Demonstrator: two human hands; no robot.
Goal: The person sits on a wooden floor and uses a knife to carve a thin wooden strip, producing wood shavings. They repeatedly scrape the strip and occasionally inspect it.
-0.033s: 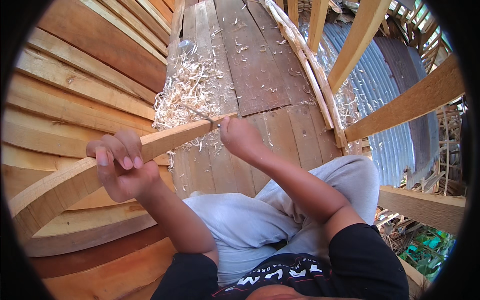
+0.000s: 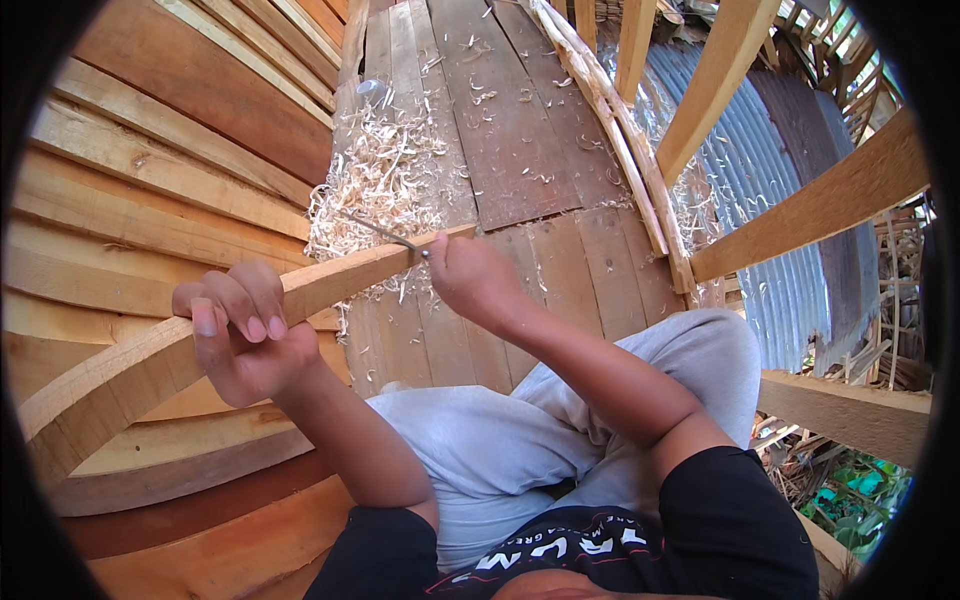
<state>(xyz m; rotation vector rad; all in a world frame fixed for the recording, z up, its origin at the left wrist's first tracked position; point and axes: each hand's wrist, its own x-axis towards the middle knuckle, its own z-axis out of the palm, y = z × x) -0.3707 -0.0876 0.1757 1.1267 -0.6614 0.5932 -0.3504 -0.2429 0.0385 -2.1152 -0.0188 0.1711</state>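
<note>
By the left hand, the wooden beam is grasped; by the right hand, a thin tool is held across its far end. Along the left edge of the plank floor, shavings are heaped; beyond its right edge, corrugated sheets are seen.

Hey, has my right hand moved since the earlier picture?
Yes: the right hand has shifted slightly left along the wooden beam, judged against the floorboards.

The right hand hides part of the thin tool; the wooden beam is cut off at left.
</note>
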